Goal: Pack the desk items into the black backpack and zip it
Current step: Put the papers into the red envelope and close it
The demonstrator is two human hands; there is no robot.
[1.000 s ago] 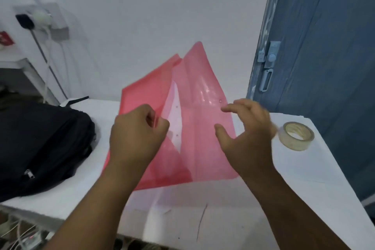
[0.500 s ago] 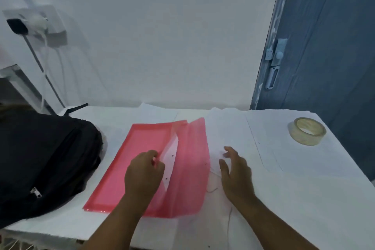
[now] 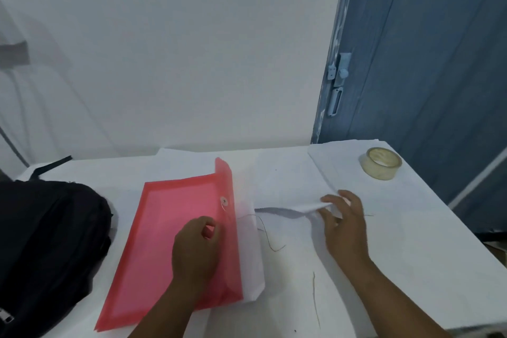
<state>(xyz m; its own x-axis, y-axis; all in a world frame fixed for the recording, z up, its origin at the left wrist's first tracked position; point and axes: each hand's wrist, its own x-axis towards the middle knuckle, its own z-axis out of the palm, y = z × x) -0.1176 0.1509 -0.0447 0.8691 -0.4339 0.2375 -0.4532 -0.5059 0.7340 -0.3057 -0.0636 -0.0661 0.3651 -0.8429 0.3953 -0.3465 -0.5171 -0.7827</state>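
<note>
So, far left: the black backpack (image 3: 46, 250) is slumped on the tabletop (image 3: 411, 241), a zipper pull seen at its near left edge; whether the main compartment is open can't be told from here. Just right of it the red plastic folder (image 3: 170, 241) is laid flat, flap side to the right, with its button clasp (image 3: 224, 201) and a loose string trailing off. The left hand (image 3: 196, 252) is curled on the folder's near right part, fingers bent as if the flap edge is being pinched, though the actual grip is hidden. A white sheet (image 3: 251, 255) is seen sticking out along the folder's right edge. Further right, a corner of the loose papers (image 3: 288, 181) is being lifted by the right hand (image 3: 345, 225), pinched between thumb and fingertips. Far right sits a roll of clear tape (image 3: 380, 163), well apart from everything else.

What could go wrong: the papers could get creased or only the top sheet picked up, since just one corner is held. The flap could flop shut before anything gets slid in, and the string could snag.

Compared to half a second ago, the right hand was flat on the papers and now a corner is raised; the folder flap has been laid over flatter.
</note>
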